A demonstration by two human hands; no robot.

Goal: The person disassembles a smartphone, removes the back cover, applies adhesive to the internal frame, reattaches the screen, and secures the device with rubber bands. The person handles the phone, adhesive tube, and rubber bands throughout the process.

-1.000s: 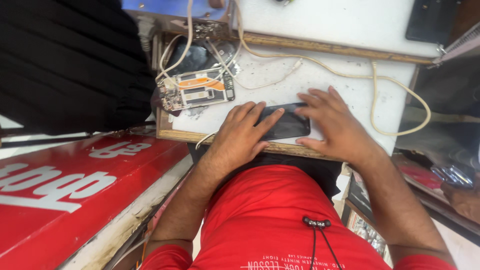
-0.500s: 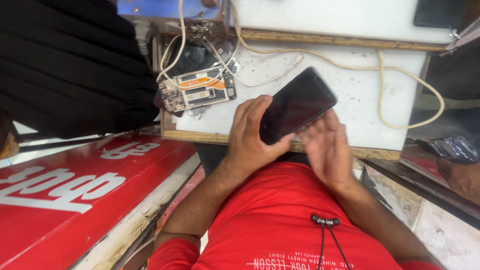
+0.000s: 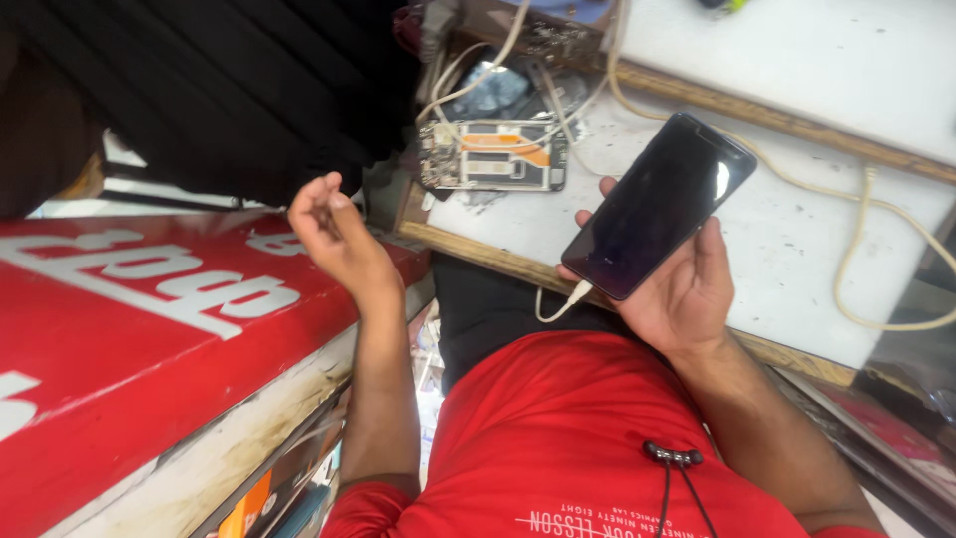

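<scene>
Red signboard (image 3: 129,319) fills the left; above it the left hand (image 3: 334,234) is raised, fingers loosely curled, holding nothing. Centre: opened phone w/ exposed circuit board (image 3: 493,156) lies on white tabletop (image 3: 797,239). Right hand (image 3: 677,284) grips black smartphone (image 3: 657,204), screen dark, tilted above tabletop edge, white cable (image 3: 563,304) plugged in.

You are sitting in cramped phone repair stall: stained white workbench (image 3: 797,229) with wooden edging, opened phone with bare circuit board (image 3: 493,156) lying on it, cream cables (image 3: 876,229) trailing across, red signboard (image 3: 149,309) crowding beside you.
</scene>
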